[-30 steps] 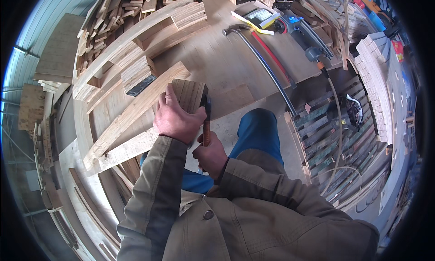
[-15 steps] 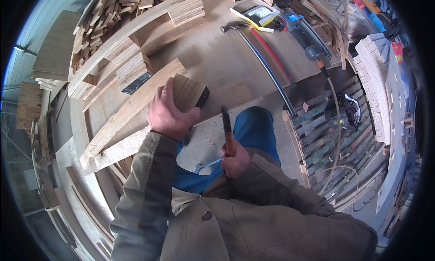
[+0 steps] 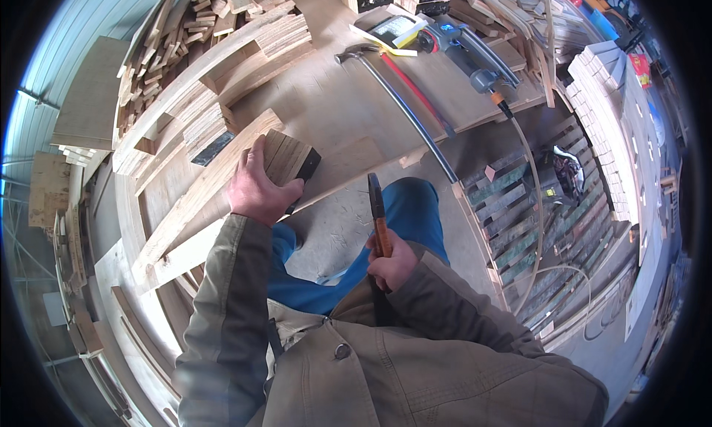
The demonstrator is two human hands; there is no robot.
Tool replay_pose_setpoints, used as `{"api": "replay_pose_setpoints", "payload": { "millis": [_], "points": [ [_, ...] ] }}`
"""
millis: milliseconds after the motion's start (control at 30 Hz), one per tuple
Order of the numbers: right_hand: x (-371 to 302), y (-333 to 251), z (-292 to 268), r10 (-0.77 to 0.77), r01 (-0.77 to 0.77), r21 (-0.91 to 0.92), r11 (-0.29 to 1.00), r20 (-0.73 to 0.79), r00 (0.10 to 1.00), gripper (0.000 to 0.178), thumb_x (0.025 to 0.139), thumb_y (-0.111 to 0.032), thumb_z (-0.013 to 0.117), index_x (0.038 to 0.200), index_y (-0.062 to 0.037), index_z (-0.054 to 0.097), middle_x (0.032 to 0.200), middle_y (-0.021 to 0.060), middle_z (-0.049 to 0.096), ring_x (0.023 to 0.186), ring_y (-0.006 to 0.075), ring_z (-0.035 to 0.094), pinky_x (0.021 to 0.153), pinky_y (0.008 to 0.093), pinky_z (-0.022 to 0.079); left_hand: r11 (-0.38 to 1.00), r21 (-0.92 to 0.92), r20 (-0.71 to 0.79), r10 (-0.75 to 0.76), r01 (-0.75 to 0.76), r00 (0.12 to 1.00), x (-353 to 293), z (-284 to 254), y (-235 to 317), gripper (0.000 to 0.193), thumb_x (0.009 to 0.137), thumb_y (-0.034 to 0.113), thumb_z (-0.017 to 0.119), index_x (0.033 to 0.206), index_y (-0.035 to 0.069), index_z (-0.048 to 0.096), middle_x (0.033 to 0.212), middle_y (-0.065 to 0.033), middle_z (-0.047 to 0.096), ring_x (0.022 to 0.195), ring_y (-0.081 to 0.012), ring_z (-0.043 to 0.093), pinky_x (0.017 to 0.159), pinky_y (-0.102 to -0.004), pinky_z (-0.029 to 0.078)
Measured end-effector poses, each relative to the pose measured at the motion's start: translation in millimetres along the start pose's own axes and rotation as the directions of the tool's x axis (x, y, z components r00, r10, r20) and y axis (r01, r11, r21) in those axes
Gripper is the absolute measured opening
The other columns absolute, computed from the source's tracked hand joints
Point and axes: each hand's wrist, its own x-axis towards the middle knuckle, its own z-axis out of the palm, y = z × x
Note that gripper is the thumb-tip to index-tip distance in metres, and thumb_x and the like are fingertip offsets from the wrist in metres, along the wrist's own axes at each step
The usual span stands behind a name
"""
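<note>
Around the person, the workshop is full of timber: cut pieces (image 3: pixel 200 26) are piled at the far left, and a broad wooden table (image 3: pixel 326 93) stands ahead. At its near edge, beside a long board (image 3: pixel 200 193), is the wooden block (image 3: pixel 285 152); whether it rests partly on the board, I cannot tell. The left hand (image 3: pixel 254 186) holds this block, with fingers laid over the top and thumb near its dark end (image 3: pixel 308 166). The right hand (image 3: pixel 393 264) has its fingers closed around the handle of a dark-headed tool (image 3: pixel 377 197), which is well apart from the block.

I judge that the work is under way: the block is steadied and the tool is ready in hand. How much is done on the block, and how much is left, cannot be read. A second block (image 3: pixel 208 134), also dark at one end, lies farther left, untouched.

The dark end faces right and somewhat toward the person. The block's long axis is uncertain, because the hand covers part of it. The tool points forward, leaning slightly left.
</note>
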Motion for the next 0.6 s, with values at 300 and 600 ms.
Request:
{"api": "replay_pose_setpoints", "payload": {
  "millis": [300, 600],
  "points": [
    [9, 4, -9, -0.241, 0.212, -0.529, 0.822, 0.013, 0.970, 0.034, 0.083, 0.000, 0.065, 0.117, -0.0010, 0.057, 0.085, 0.0092, 0.062, 0.074, 0.0220, 0.065, 0.070, 0.0340, 0.052, 1.000, -0.024, 0.033, -0.016, 0.017, 0.999, -1, -7, 3, 0.102, 0.068, 0.039, 0.086, 0.155, 0.003, 0.048, 0.137, -0.0227, 0.061, 0.128, -0.0412, 0.061, 0.109, -0.0506, 0.050],
    [6, -4, 2, -0.342, 0.176, -0.922, 0.346, 0.051, 0.938, 0.043, 0.084, -0.008, 0.065, 0.127, -0.0043, 0.065, 0.102, 0.0174, 0.073, 0.092, 0.0382, 0.073, 0.083, 0.0436, 0.057, 0.998, -0.052, 0.079, -0.041, 0.045, 0.996, -4, -14, 3, 0.102, 0.073, 0.041, 0.082, 0.159, 0.003, 0.043, 0.145, -0.0217, 0.057, 0.137, -0.0397, 0.056, 0.116, -0.0484, 0.046]
  ]
}}
